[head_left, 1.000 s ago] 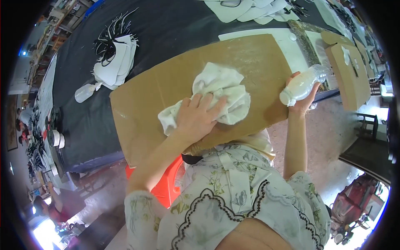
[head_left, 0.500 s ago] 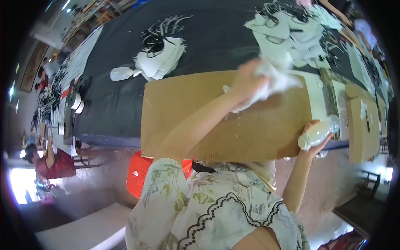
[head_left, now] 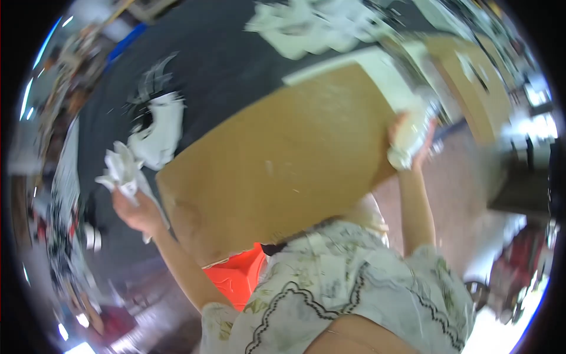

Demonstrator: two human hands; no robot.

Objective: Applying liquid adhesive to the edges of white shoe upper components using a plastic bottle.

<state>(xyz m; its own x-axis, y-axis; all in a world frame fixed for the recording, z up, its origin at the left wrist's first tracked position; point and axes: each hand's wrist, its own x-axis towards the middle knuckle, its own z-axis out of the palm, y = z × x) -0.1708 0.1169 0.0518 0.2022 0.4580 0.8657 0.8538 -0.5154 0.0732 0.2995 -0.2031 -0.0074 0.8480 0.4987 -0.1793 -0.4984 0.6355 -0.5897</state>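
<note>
My left hand (head_left: 134, 211) is closed on a crumpled white cloth (head_left: 122, 168), just past the left edge of a brown cardboard sheet (head_left: 277, 159). Small pale bits lie on the cardboard. At its right edge, my right hand (head_left: 421, 156) wraps round a clear plastic bottle (head_left: 411, 134) with pale contents, held tilted with its cap end toward me. A small stack of white pieces with black straps (head_left: 159, 127) lies beyond the left hand, slightly blurred.
A bigger pile of white pieces (head_left: 318, 26) covers the far side of the dark table (head_left: 218, 71). White sheets (head_left: 377, 71) stick out behind the cardboard. An open cardboard box (head_left: 466, 88) stands at right. Something red (head_left: 239, 274) shows below the cardboard's near edge.
My left hand has swept the cloth from over the cardboard's right half to beyond its left edge. My right hand still holds the bottle. The whole view has turned and blurred.
</note>
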